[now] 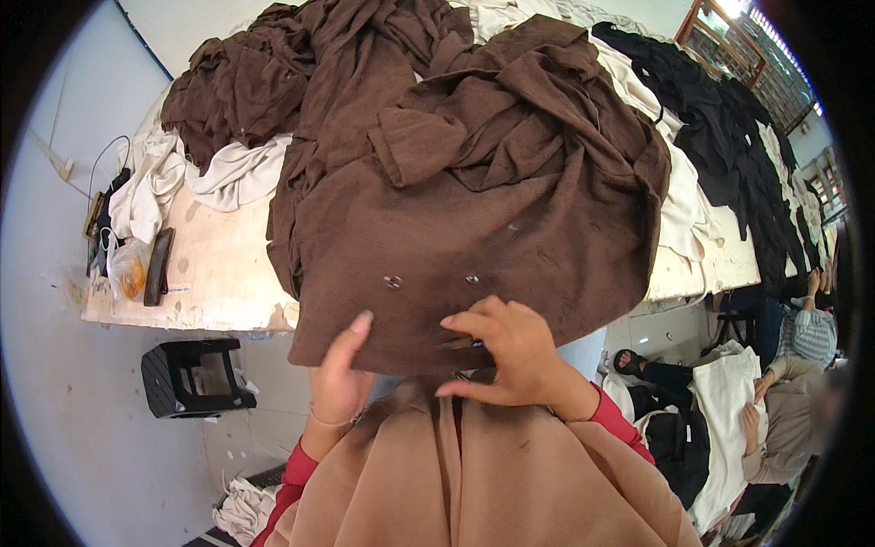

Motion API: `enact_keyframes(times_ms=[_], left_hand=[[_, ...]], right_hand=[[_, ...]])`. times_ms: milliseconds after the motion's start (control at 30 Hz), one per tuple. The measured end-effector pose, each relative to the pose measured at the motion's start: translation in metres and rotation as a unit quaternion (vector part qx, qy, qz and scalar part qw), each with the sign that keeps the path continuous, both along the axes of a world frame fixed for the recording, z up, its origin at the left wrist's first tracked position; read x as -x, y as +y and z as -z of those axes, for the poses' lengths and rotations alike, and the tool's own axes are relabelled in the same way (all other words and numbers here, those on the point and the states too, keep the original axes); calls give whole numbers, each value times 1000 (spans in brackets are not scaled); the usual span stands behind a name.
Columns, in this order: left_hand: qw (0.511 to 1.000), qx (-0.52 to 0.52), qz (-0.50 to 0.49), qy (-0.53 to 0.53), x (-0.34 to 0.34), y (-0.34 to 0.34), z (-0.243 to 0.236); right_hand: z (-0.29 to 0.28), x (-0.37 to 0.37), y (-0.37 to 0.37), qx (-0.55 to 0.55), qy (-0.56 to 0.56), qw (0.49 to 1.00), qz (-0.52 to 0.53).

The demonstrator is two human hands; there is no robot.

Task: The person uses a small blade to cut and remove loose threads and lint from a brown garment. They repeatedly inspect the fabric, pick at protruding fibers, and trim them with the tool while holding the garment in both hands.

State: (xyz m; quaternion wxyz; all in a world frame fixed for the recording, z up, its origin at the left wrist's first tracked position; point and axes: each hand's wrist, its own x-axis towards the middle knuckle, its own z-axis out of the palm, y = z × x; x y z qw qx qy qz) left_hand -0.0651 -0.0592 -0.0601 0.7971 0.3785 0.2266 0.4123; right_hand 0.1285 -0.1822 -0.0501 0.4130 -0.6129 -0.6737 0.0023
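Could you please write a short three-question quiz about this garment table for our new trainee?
1. True or false: the right hand pinches a small dark tool against the hem of the brown garment.
2. Which cloths lie along the far right of the wooden table? A) black B) red C) green
3. What stands on the floor, left of the left hand?

Key: 1 true. 2 A, the black garments. 3 A black plastic stool.
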Motion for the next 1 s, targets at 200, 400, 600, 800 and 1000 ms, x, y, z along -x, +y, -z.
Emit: enact_keyframes(times_ms=[200, 400, 600, 800, 1000], left_hand=[[962, 97, 136, -216, -3, -2, 45], [940, -91, 328, -26, -7, -31, 64], [984, 109, 120, -79, -46, -13, 8], [982, 138, 88, -89, -55, -2, -9], [967, 183, 128, -125, -55, 3, -5]], right_hand=[[17, -10, -15, -24, 22, 997, 71], [18, -3, -24, -53, 72, 995, -44], [9, 7, -28, 100, 25, 989, -107], [-9, -17, -35, 119, 178, 976, -49], [5, -24, -19, 19, 132, 988, 84]])
